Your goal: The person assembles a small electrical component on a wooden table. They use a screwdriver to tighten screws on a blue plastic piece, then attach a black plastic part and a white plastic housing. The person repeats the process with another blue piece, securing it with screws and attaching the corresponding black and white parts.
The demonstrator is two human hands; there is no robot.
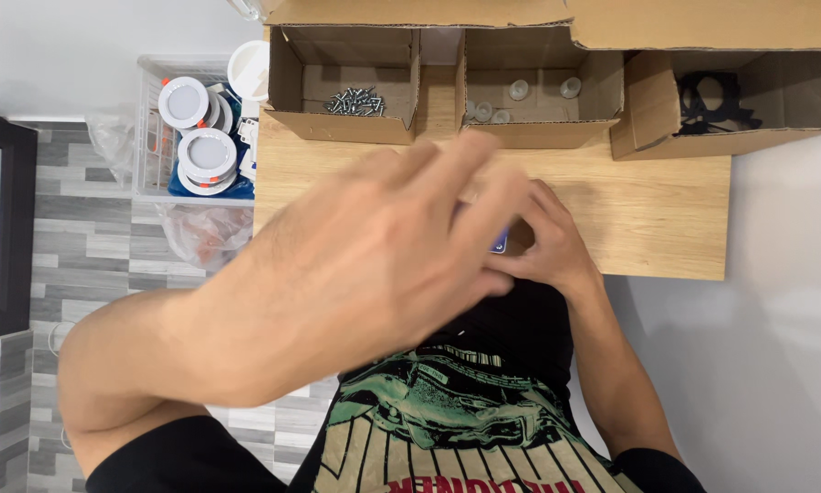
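Note:
My left hand (374, 246) is raised close to the camera, blurred, fingers spread and curled over the table's near edge; I see nothing in it. My right hand (547, 242) rests at the front edge of the wooden table (648, 210), fingers closed around a small object with a blue-purple part (499, 243) that is mostly hidden behind the left hand. The two hands meet over that object.
Three open cardboard boxes line the table's back: one with screws (355, 100), one with small clear round parts (520, 91), one with black parts (716, 100). A clear bin of round white lamp fittings (196, 137) stands on the tiled floor to the left.

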